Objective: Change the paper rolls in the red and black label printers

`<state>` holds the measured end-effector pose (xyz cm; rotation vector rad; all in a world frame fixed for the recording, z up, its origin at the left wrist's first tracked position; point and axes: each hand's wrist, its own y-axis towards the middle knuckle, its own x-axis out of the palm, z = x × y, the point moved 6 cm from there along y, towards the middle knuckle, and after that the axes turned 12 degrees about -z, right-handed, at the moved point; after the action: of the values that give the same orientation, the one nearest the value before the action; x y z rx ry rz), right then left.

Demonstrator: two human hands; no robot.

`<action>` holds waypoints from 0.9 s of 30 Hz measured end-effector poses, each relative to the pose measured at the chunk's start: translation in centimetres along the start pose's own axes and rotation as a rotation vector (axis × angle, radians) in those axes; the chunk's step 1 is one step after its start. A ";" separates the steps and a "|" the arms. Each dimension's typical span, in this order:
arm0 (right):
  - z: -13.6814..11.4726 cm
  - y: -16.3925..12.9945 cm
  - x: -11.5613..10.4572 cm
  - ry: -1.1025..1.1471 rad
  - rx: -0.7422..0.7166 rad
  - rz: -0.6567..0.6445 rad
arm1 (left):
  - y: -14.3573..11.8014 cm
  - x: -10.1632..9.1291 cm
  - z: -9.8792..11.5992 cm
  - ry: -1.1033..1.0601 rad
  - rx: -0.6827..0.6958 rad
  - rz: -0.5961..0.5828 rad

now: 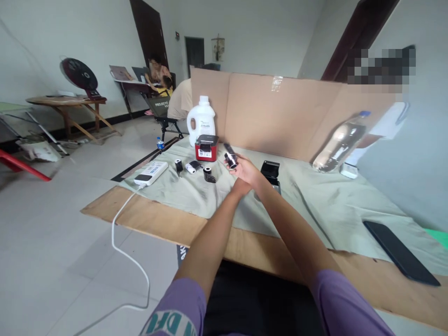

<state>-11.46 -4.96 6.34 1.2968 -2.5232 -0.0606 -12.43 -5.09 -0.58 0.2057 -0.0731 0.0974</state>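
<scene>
One glossy black roll with white core (231,161) grasped by right hand (247,171), loose tail toward far edge of cloth-covered wooden tabletop (115,207). Open-lidded black box (270,168) lies toward right edge; right hand nearer. Left hand (241,186) by right wrist, grip hidden, can't tell.

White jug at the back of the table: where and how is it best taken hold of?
Probably by the looped handle of the white jug, coming from the left: the jug stands upright, and its handle faces that way with an opening to reach through. The red-and-black box in front makes a straight-on approach more awkward.
</scene>
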 end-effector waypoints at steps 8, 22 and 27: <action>-3.2 -6.6 -4.6 -0.005 0.132 -0.106 | -1.2 1.7 0.5 0.706 0.111 -0.122; -5.9 -10.1 -13.9 -0.797 0.121 0.106 | -3.6 4.3 3.7 0.878 0.429 -0.149; -5.3 -9.8 -14.8 -0.952 0.006 0.150 | -4.0 5.2 4.0 0.954 0.460 -0.132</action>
<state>5.87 1.57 6.07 1.2538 -3.3681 -0.8103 -7.11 -9.37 2.95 0.6021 0.9204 0.0713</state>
